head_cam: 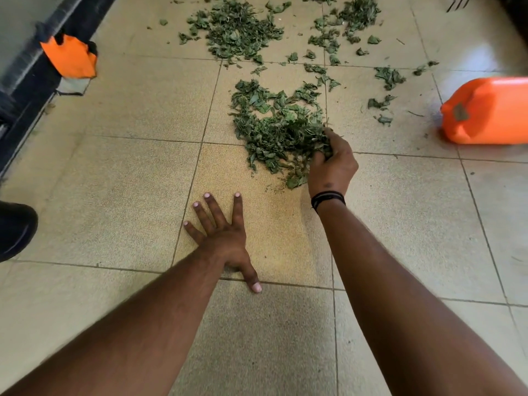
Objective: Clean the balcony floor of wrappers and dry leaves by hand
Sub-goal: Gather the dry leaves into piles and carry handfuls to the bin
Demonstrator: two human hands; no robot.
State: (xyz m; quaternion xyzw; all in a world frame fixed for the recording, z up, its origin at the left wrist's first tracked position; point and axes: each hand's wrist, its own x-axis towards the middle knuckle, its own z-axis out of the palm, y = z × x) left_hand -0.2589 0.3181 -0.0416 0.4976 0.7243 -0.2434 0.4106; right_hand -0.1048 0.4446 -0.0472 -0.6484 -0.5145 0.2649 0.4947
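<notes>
Dry green leaves lie in heaps on the beige tiled floor (120, 172). The nearest heap (274, 127) is at the centre, and my right hand (333, 164) grips a clump of leaves at its right edge, fingers curled into them. My left hand (223, 238) rests flat on a tile nearer to me, fingers spread, holding nothing. A larger heap (237, 30) and a smaller one (354, 15) lie farther away, with scattered leaves (388, 78) to the right.
An orange plastic jerrycan (485, 110) lies on its side at the right. An orange bag (71, 55) sits against the dark wall base (31, 81) at the left. A dark shoe (14, 230) shows at the left edge.
</notes>
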